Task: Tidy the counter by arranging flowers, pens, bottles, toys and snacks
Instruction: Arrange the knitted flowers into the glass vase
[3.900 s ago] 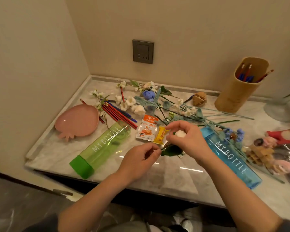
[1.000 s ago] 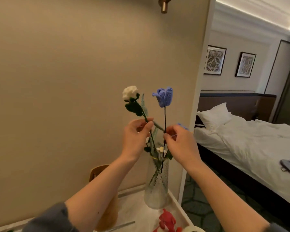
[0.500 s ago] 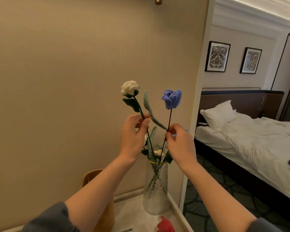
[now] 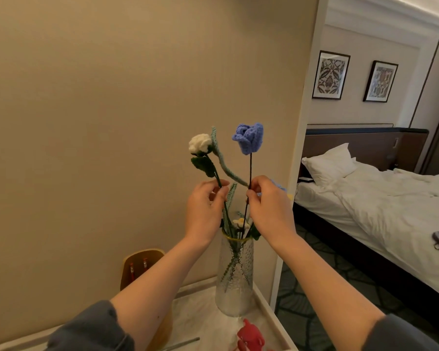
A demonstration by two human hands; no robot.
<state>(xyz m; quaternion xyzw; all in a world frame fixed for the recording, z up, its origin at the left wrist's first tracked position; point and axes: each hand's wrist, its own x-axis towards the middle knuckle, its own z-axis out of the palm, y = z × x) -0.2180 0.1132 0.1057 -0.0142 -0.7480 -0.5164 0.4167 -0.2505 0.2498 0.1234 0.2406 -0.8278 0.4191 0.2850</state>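
Observation:
A textured glass vase (image 4: pixel 235 279) stands at the counter's far right corner with several knitted flowers in it. My left hand (image 4: pixel 203 211) pinches the dark stem of a white flower (image 4: pixel 200 143) just above the vase. My right hand (image 4: pixel 269 209) pinches the stem of a blue flower (image 4: pixel 249 138), whose lower end runs into the vase mouth. A pale green knitted leaf stalk (image 4: pixel 219 158) rises between the two blooms. A small white and yellow flower (image 4: pixel 240 222) sits low at the vase rim.
A wooden pen holder (image 4: pixel 140 264) with red pens stands left of the vase, partly behind my left forearm. A red toy (image 4: pixel 250 336) lies in front of the vase on the marble counter (image 4: pixel 200 315). A bed (image 4: pixel 378 203) lies beyond the counter's right edge.
My view turned from the cluttered counter up to the vase. Over the last second both hands kept hold of their stems; the blue bloom shifted a little to the right.

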